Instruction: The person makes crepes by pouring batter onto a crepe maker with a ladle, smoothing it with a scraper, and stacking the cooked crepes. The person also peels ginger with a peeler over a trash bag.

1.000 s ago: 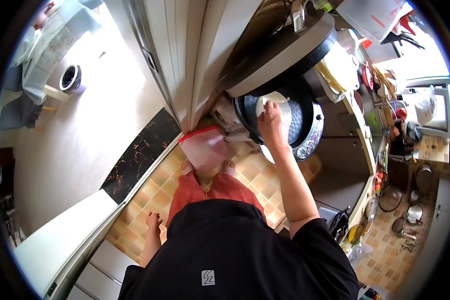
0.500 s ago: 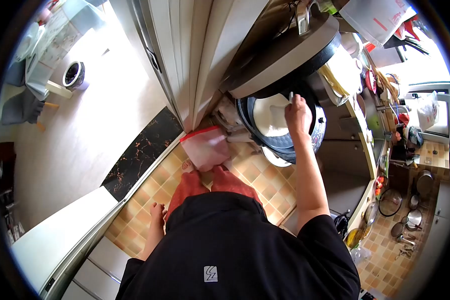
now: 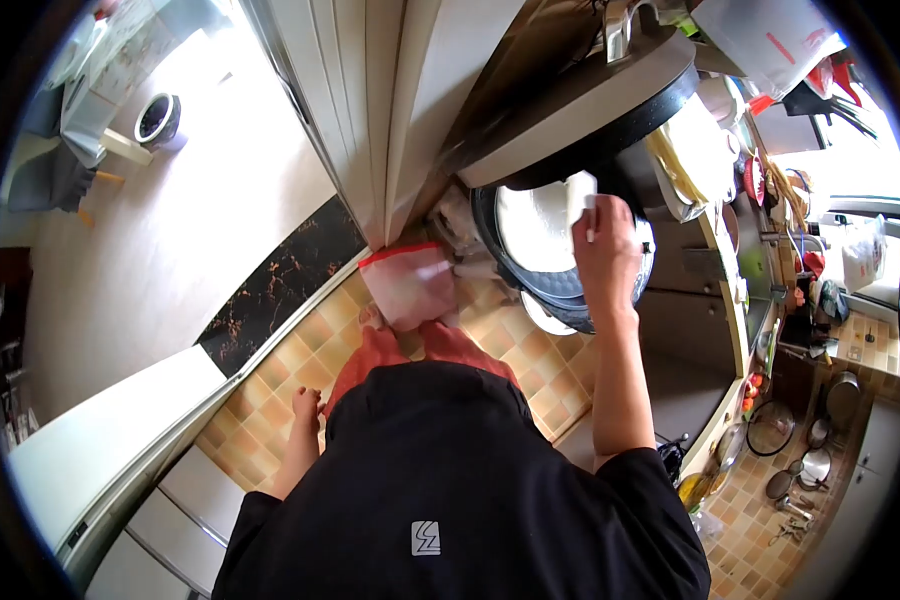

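My right hand [image 3: 608,245] is closed on a white spatula-like tool [image 3: 581,190], blurred by motion, over the open electric griddle [image 3: 550,285]. A smooth white round layer [image 3: 530,225] lies in its dark pan, partly hidden by my hand. The griddle's thick round lid [image 3: 585,115] stands raised on the far side. My left hand [image 3: 308,405] hangs low beside my thigh, its fingers loosely bent and apart, with nothing seen in it.
A translucent bag with a red top edge [image 3: 410,285] stands on the tiled floor at my feet. A white bowl-like rim [image 3: 547,315] shows under the griddle. Door panels [image 3: 400,120] rise on the left. Counter clutter and pan lids [image 3: 772,428] are at right.
My right hand has turned and shifted slightly right and downward, lifting the white tool from lying over the white layer to a more upright position. My left hand stays low at my side.
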Tool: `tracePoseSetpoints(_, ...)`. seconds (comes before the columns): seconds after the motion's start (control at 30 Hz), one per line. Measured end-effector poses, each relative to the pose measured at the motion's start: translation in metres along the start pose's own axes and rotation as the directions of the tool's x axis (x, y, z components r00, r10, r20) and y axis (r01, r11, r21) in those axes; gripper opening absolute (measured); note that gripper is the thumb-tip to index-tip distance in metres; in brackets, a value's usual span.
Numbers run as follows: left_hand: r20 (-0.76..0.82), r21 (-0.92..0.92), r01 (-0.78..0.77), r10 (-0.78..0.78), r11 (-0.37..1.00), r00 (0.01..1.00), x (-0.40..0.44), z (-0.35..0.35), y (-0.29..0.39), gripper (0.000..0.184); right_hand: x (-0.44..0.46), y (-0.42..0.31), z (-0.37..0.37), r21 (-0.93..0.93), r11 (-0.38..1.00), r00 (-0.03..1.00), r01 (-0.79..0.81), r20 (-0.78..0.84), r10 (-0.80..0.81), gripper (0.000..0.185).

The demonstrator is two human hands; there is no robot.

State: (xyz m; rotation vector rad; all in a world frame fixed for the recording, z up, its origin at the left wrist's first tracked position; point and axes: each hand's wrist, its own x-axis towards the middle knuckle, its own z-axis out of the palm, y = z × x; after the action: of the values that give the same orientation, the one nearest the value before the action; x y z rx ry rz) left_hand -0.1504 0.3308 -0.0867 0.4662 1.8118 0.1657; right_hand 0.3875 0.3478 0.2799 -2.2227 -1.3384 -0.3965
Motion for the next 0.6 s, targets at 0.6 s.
tracePoseSetpoints(0.6,-0.016,-0.117,-0.036,0.035,0.993,0.999,-0.010,0.026,-0.027,0.066,-0.006,0.111,0.042,-0.223,0.974,0.979,0.049,0.202,-0.003,0.016)
